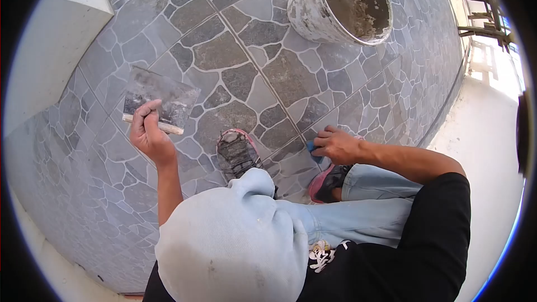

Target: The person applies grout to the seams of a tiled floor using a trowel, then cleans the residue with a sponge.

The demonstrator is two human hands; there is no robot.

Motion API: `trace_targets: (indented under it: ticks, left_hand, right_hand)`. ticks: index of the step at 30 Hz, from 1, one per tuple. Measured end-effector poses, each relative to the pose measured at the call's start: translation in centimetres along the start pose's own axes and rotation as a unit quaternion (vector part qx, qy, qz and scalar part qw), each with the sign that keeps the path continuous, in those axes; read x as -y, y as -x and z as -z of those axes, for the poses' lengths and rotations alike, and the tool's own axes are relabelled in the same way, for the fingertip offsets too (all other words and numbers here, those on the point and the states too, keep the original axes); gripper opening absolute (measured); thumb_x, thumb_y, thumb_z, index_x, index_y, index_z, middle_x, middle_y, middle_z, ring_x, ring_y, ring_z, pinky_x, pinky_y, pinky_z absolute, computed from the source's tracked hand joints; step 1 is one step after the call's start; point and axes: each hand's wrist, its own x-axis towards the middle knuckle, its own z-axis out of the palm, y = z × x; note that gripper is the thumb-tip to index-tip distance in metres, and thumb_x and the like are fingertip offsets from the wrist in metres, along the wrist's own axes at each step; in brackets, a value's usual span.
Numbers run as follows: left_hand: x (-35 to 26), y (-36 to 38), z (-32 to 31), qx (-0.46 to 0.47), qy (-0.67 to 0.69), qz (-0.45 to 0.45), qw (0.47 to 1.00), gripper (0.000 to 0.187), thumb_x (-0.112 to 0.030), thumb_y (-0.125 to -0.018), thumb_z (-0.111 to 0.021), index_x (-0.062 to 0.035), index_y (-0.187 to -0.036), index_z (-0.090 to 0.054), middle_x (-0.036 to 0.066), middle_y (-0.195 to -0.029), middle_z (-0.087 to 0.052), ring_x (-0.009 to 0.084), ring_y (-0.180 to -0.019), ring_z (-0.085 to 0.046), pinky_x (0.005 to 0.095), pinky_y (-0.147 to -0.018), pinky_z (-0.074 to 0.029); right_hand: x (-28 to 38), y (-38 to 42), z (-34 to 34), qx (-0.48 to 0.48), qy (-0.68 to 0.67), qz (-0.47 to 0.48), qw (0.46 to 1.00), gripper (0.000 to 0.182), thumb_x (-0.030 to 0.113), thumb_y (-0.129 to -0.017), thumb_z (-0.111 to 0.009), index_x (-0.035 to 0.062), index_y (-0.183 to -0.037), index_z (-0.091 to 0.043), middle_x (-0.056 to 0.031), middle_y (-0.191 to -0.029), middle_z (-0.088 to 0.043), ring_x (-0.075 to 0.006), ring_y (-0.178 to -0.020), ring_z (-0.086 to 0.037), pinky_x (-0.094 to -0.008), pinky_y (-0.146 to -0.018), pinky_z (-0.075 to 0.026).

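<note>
My left hand [151, 131] is raised above the floor, fingers closed round the pale wooden edge of a wide flat scraper [162, 94]. Grey smears cover its broad plate. Down by my shoe, my right hand [337, 145] presses a small blue piece [313, 150] to the tiled floor [240, 78], beside a joint line. Most of that piece is hidden under my fingers, so its exact kind does not show. The tiles carry a grey stone pattern with pale lines.
A white, mortar-splashed bucket [310, 19] with grey-brown wet mix stands ahead to the right. My dusty shoes [238, 151] rest on the tiles. A pale wall block [61, 39] rises at the left, and a white wall [475, 128] borders the right side.
</note>
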Motion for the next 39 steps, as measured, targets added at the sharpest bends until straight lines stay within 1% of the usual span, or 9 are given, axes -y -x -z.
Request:
trace_targets:
  ticks: [5,9,11,16,22,28,34,37,39]
  left_hand:
    - [-5.5,-4.7,-10.6,0.269,-0.074,-0.123,0.952,0.032,-0.021,-0.1,-0.055,0.0023,-0.099,-0.077,0.005,-0.078,-0.068,0.0097,-0.07,-0.056,0.0297,-0.063,-0.045]
    - [-10.2,-6.9,-20.6,0.42,-0.222,-0.149,0.867,0.062,-0.05,-0.103,-0.049,0.0039,-0.098,-0.078,0.015,-0.084,-0.071,0.0189,-0.079,-0.064,0.0302,-0.073,-0.048]
    - [-10.5,-7.7,-24.2,0.454,-0.285,-0.138,0.833,0.073,-0.059,-0.102,-0.045,0.0059,-0.099,-0.078,0.019,-0.092,-0.073,0.0245,-0.09,-0.069,0.0291,-0.084,-0.051]
    - [-11.6,-6.9,-28.5,0.503,-0.316,0.007,0.804,0.087,-0.078,-0.089,-0.053,0.0046,-0.071,-0.072,0.015,-0.061,-0.062,0.0227,-0.054,-0.062,0.0365,-0.057,-0.049]
    - [-11.7,-5.4,-29.5,0.478,-0.358,0.09,0.797,0.059,-0.054,-0.089,-0.06,-0.0006,-0.064,-0.061,0.01,-0.057,-0.057,0.0196,-0.046,-0.056,0.0342,-0.047,-0.043]
    - [-12.8,-3.2,-28.6,0.379,-0.261,0.188,0.868,0.031,-0.03,-0.085,-0.062,-0.0035,-0.069,-0.061,0.006,-0.057,-0.057,0.0168,-0.041,-0.049,0.0315,-0.042,-0.035]
    - [-15.7,-1.0,-21.4,0.203,-0.25,0.279,0.905,0.028,-0.033,-0.086,-0.061,-0.0069,-0.077,-0.063,0.005,-0.06,-0.06,0.0133,-0.043,-0.047,0.0289,-0.041,-0.033]
    - [-18.2,0.2,-18.8,0.118,-0.254,0.302,0.911,0.027,-0.035,-0.086,-0.06,-0.0097,-0.079,-0.062,0.004,-0.064,-0.062,0.0113,-0.043,-0.045,0.0272,-0.041,-0.031]
    - [-19.7,1.1,-16.7,0.072,-0.262,0.31,0.911,0.026,-0.036,-0.087,-0.059,-0.0114,-0.079,-0.062,0.004,-0.066,-0.063,0.0102,-0.044,-0.044,0.0262,-0.041,-0.03]
  right_hand:
    - [-0.6,13.3,11.5,-0.166,-0.031,-0.443,0.881,0.042,0.008,-0.085,-0.068,0.0064,-0.126,-0.061,-0.0168,-0.113,-0.058,-0.0371,-0.106,-0.058,-0.046,-0.092,-0.047]
    - [-0.7,18.5,15.3,-0.198,-0.019,-0.507,0.839,0.053,0.012,-0.088,-0.071,0.0093,-0.137,-0.051,-0.0187,-0.116,-0.056,-0.0388,-0.108,-0.058,-0.0465,-0.094,-0.047]
    - [-1.1,18.2,15.4,-0.208,0.067,-0.431,0.875,0.055,0.011,-0.086,-0.073,0.0104,-0.136,-0.052,-0.0175,-0.12,-0.057,-0.0371,-0.109,-0.058,-0.0456,-0.096,-0.048]
    - [-3.9,8.9,8.0,-0.324,0.114,-0.196,0.919,0.044,0.008,-0.076,-0.075,0.0124,-0.12,-0.065,-0.0094,-0.111,-0.06,-0.0257,-0.105,-0.059,-0.0399,-0.09,-0.048]
    - [-10.9,0.1,1.3,-0.34,0.046,0.016,0.939,0.035,0.008,-0.081,-0.064,0.015,-0.116,-0.069,-0.0086,-0.109,-0.058,-0.0252,-0.104,-0.058,-0.0388,-0.089,-0.048]
    - [-31.0,19.0,5.8,-0.569,0.126,-0.482,0.655,0.034,0.006,-0.082,-0.066,0.0073,-0.116,-0.067,-0.0187,-0.106,-0.06,-0.0382,-0.099,-0.059,-0.048,-0.087,-0.048]
    - [-16.1,6.0,3.2,-0.431,-0.041,0.001,0.901,0.046,0.003,-0.077,-0.072,0.0096,-0.122,-0.066,-0.0176,-0.118,-0.058,-0.0343,-0.107,-0.058,-0.0461,-0.092,-0.047]
    - [-11.3,-1.9,0.4,-0.24,0.02,0.268,0.933,0.039,0.004,-0.087,-0.059,0.0121,-0.124,-0.067,-0.0142,-0.114,-0.058,-0.032,-0.103,-0.059,-0.0436,-0.092,-0.047]
    - [-16.8,-3.3,4.0,-0.406,0.047,0.188,0.893,0.033,0.008,-0.087,-0.059,0.0126,-0.12,-0.065,-0.0113,-0.101,-0.054,-0.0293,-0.1,-0.057,-0.0392,-0.084,-0.046]
